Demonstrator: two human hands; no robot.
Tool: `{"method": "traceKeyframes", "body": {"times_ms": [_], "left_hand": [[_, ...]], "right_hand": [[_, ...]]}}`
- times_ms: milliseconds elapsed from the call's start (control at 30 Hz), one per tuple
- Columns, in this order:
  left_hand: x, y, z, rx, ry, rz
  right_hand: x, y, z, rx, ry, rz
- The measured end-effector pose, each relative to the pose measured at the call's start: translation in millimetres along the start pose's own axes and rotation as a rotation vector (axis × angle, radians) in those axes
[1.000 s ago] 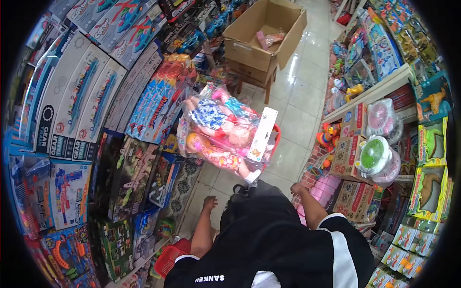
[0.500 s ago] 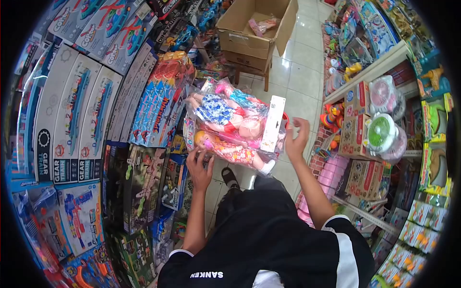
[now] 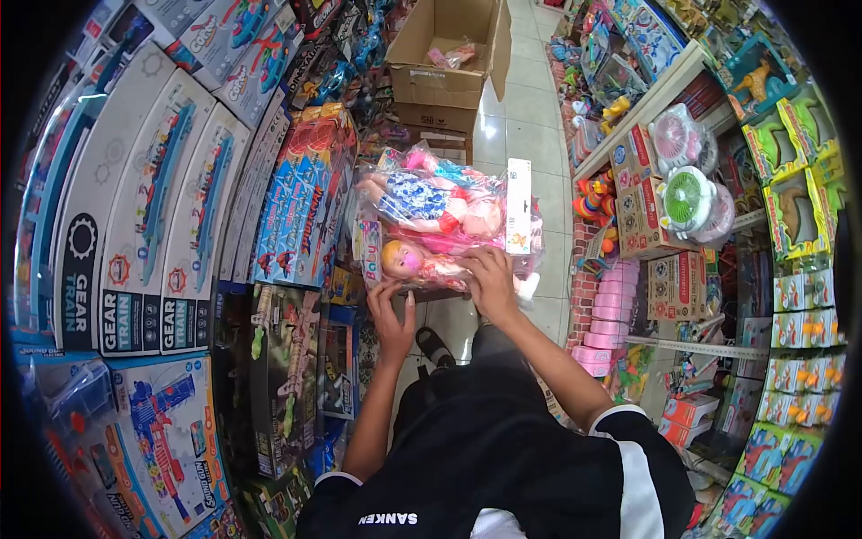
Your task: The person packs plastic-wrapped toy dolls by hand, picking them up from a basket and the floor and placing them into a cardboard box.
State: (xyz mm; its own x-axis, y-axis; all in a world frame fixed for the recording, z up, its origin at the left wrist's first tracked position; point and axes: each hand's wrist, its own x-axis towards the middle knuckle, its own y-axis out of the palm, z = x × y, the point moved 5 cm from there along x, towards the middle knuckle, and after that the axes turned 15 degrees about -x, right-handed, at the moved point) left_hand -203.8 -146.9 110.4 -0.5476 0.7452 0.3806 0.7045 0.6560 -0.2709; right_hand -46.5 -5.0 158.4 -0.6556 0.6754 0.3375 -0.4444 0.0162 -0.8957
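A bagged doll (image 3: 418, 262) with yellow hair and a pink mouthpiece lies face up in clear plastic. Behind it is another bagged doll (image 3: 415, 199) in a blue and white floral outfit. A white card header (image 3: 518, 208) stands at the right end of the packs. My left hand (image 3: 392, 323) touches the near left corner of the front pack, thumb apart from the fingers. Across the front doll's body lies my right hand (image 3: 491, 283), fingers stretched over the plastic. What supports the dolls is mostly hidden beneath them.
An opened cardboard box (image 3: 440, 85) with a pink bagged item inside stands ahead in the tiled aisle (image 3: 530, 117). Stacked toy boxes (image 3: 135, 207) line the left. Shelves on the right hold small fans (image 3: 687, 198) and boxed toys. My sandalled foot (image 3: 435, 346) is below.
My right hand has moved left from beside the pack's right end onto the front doll. My left hand stays by the near left corner. The camera view has shifted somewhat.
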Motion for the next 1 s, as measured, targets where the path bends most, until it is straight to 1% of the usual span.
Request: {"method": "traceKeyframes", "body": {"times_ms": [33,133,167,200,233,267,333,367,400,433,467,500,533,567,600,667,700,733,767,833,867,933,1000], "left_hand": [[-6,-4,4,-0.048,-0.031,-0.052],[-10,-11,10,-0.098,-0.060,-0.056],[-11,-12,10,-0.101,-0.054,-0.056],[-11,-13,10,-0.157,-0.114,-0.100],[-11,-15,10,-0.213,-0.174,-0.144],[-9,-16,9,-0.215,-0.172,-0.144],[3,-11,11,-0.567,-0.266,-0.095],[7,-9,6,-0.569,-0.264,-0.094],[14,-5,-5,-0.839,-0.291,-0.093],[20,-2,-11,-1.109,-0.315,-0.089],[26,-4,-12,-1.108,-0.311,-0.089],[31,-9,-6,-0.984,-0.375,-0.098],[35,-15,-1,-0.859,-0.435,-0.106],[35,-24,10,-0.798,-0.444,-0.124],[35,-30,17,-0.800,-0.431,-0.122],[33,-42,26,-0.748,-0.418,-0.186],[31,-47,28,-0.720,-0.469,-0.204],[32,-52,29,-0.721,-0.463,-0.210],[33,-55,30,-0.674,-0.465,-0.201],[35,-62,29,-0.629,-0.460,-0.201],[36,-64,26,-0.599,-0.425,-0.189],[37,-65,23,-0.573,-0.378,-0.188],[35,-66,26,-0.567,-0.385,-0.215]], "right_hand": [[1,-8,1,0.035,-0.009,-0.042],[0,-27,4,0.106,0.009,-0.109],[-2,-33,4,0.207,0.079,-0.156],[-3,-39,4,0.309,0.148,-0.202],[-4,-47,9,0.322,0.211,-0.240],[-9,-39,13,0.320,0.211,-0.242],[-24,-15,7,0.634,0.513,-0.325],[-29,-5,13,0.725,0.578,-0.286],[-30,-1,21,0.725,0.576,-0.287],[-29,9,31,0.791,0.526,-0.208],[-29,19,39,0.856,0.473,-0.128],[-27,27,43,0.912,0.551,-0.044],[-23,25,40,0.914,0.546,-0.048],[-8,13,40,0.685,0.267,-0.045],[6,2,46,0.447,-0.002,-0.044],[23,5,32,0.430,0.001,-0.028],[36,-3,30,0.256,0.003,-0.050],[48,-8,29,0.084,0.004,-0.070],[59,-10,29,0.085,-0.005,-0.072],[79,-11,31,-0.199,-0.001,-0.089],[85,-7,29,-0.199,-0.013,-0.095],[94,16,20,-0.427,-0.104,0.121],[97,25,16,-0.394,-0.094,0.119]]}}
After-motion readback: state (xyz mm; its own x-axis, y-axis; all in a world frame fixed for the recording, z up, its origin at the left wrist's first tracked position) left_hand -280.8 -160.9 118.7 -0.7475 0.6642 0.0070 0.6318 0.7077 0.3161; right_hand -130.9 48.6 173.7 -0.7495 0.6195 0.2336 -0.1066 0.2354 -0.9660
